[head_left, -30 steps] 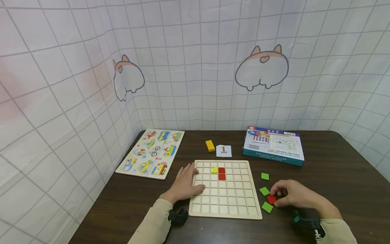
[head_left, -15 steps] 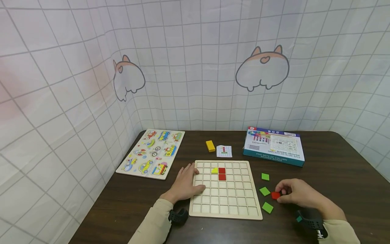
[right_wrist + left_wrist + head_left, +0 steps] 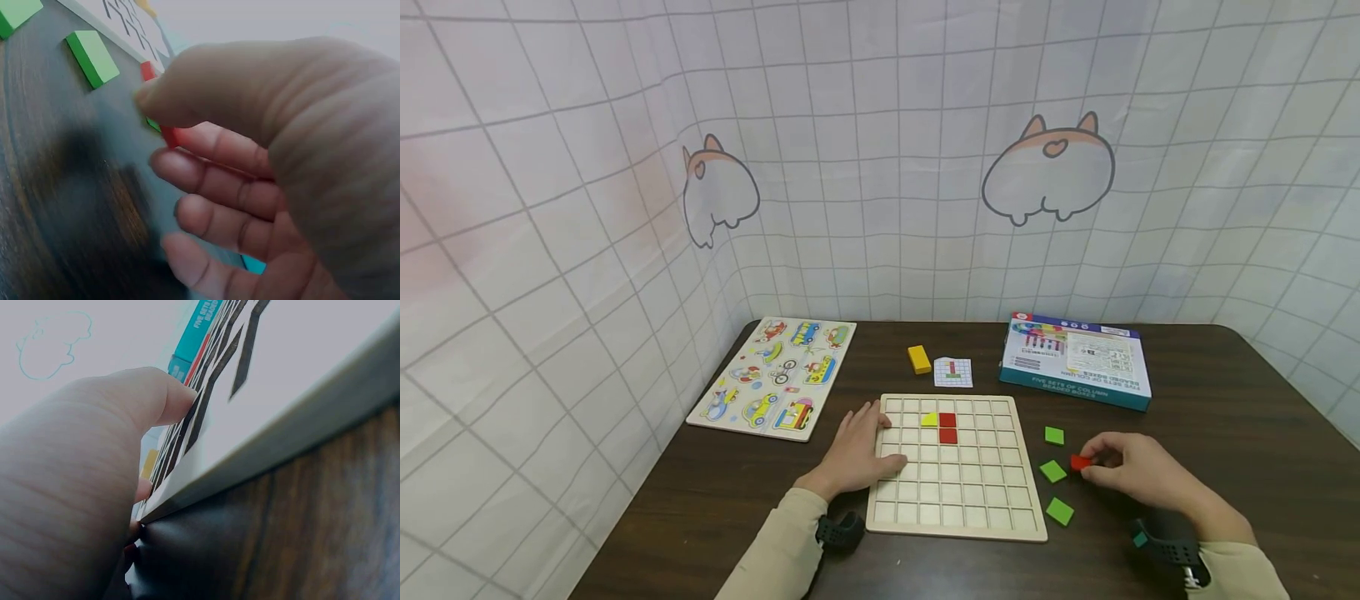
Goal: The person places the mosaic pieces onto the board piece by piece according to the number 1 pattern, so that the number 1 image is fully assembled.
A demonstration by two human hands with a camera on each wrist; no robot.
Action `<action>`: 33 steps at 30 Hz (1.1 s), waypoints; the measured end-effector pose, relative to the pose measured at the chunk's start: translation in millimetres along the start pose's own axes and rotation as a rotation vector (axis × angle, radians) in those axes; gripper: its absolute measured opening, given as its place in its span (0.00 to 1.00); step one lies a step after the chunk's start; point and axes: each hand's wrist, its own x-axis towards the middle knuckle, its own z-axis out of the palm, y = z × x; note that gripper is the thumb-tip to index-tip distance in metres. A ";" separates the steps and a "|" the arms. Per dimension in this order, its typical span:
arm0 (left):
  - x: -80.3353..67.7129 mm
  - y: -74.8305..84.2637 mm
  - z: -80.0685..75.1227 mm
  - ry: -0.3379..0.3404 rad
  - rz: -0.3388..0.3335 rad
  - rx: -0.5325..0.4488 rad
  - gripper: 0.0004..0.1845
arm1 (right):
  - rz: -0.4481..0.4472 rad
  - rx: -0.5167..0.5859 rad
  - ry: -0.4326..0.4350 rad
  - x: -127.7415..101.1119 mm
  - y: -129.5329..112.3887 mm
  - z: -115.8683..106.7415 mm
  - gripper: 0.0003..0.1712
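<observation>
My right hand (image 3: 1138, 468) pinches a red square tile (image 3: 1080, 462) between thumb and fingers, just right of the green tiles. The right wrist view shows the red tile (image 3: 148, 70) on edge behind the thumb, the other fingers loosely bent. My left hand (image 3: 852, 454) rests at the left edge of a wooden grid board (image 3: 955, 521), its thumb (image 3: 178, 403) lying over the top face. Set in the grid are a yellow piece (image 3: 929, 419) with a slanted side and two red squares (image 3: 947, 435), one below the other.
Three green tiles (image 3: 1053, 472) lie in a column right of the board. Behind it are a yellow block (image 3: 918, 359) and a small pattern card (image 3: 953, 373). A boxed set (image 3: 1075, 362) stands back right, a vehicle picture puzzle (image 3: 775, 379) back left on the dark table (image 3: 1247, 417).
The red tile has moved away from between the green tiles, first right, then toward the back, pinched in my right hand. My left hand stays in place on the board.
</observation>
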 end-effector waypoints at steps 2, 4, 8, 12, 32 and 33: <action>0.0 0.2 0.1 0.002 0.002 0.001 0.31 | 0.007 0.002 0.012 0.3 -0.5 0.0 0.15; 0.0 0.3 0.0 0.003 0.001 0.000 0.30 | 0.010 -0.005 0.027 0.3 -0.9 0.2 0.15; -0.3 0.3 -0.4 0.001 0.002 -0.004 0.30 | 0.002 -0.029 0.052 0.4 -0.3 -0.4 0.17; -0.3 0.3 -0.5 0.002 0.001 -0.001 0.29 | -0.021 -0.044 0.080 1.3 1.3 -0.2 0.19; 0.1 1.5 -0.4 0.001 -0.003 0.012 0.30 | -0.093 -0.055 0.298 9.6 -10.3 18.3 0.15; 0.1 1.5 -0.5 0.001 -0.002 0.010 0.30 | -0.093 -0.051 0.299 10.1 -12.3 19.2 0.16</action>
